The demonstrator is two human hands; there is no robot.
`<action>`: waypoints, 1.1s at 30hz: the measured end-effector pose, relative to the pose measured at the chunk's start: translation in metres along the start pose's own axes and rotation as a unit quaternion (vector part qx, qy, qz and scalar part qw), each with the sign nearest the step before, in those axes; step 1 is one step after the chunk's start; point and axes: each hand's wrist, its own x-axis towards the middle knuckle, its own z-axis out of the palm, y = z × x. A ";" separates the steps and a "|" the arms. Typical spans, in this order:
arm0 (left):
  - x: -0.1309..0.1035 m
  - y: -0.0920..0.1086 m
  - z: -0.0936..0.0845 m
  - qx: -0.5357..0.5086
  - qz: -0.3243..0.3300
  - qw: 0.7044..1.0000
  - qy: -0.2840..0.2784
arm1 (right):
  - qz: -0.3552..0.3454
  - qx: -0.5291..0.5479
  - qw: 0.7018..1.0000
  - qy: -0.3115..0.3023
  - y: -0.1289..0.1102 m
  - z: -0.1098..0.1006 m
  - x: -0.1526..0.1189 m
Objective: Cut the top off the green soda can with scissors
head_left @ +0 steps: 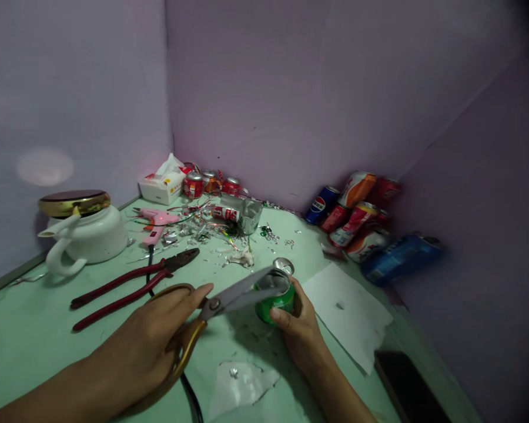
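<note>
My left hand (147, 332) is closed around the gold handles of a pair of scissors (229, 299). The blades stand apart and reach the cut top edge of a green drink can (273, 302); whether one goes inside the wall I cannot tell. Fingers of my right hand (302, 329) wrap the can's right side, thumb in front. The can's top is open, showing a silver inside. Just behind it is a round silver can lid (284, 265). Left of the scissors lie red-handled pliers (158, 270). A torn, pale scrap (242, 385) rests below the can.
A white teapot (97, 235) stands at the left. Behind the pliers are a pink glue gun (156, 223), metal scraps (198, 226), a tissue box (163, 185) and red cans (193, 185). Stacked cans (352, 217), white paper (346, 311) and a dark phone-like slab (412, 388) are at right.
</note>
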 end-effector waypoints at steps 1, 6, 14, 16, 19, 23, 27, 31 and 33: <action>-0.001 0.000 0.002 0.035 0.031 0.999 0.002 | -0.003 -0.007 1.000 -0.010 0.000 0.000 -0.001; -0.006 0.002 0.013 0.103 0.059 0.993 0.010 | -0.015 -0.068 0.995 -0.076 -0.002 0.005 -0.005; -0.008 0.008 0.016 0.115 0.042 0.992 -0.019 | -0.003 -0.131 0.990 -0.050 -0.007 0.018 -0.012; -0.007 0.009 0.015 0.124 0.048 0.991 -0.027 | 0.003 -0.123 0.991 -0.055 -0.006 0.018 -0.012; -0.007 0.008 0.017 0.138 0.063 0.988 -0.037 | 0.008 -0.118 0.991 -0.057 -0.005 0.018 -0.012; -0.009 0.002 0.023 0.172 0.077 0.982 -0.019 | 0.002 -0.125 0.991 -0.050 -0.004 0.019 -0.012; -0.010 -0.002 0.025 0.195 0.087 0.977 -0.020 | 0.000 -0.142 0.989 -0.044 -0.006 0.020 -0.013; -0.012 0.000 0.022 0.194 0.071 0.978 -0.039 | 0.002 -0.139 0.989 -0.043 -0.006 0.019 -0.013; -0.012 0.002 0.021 0.191 0.060 0.979 -0.040 | 0.009 -0.120 0.992 -0.041 -0.004 0.017 -0.013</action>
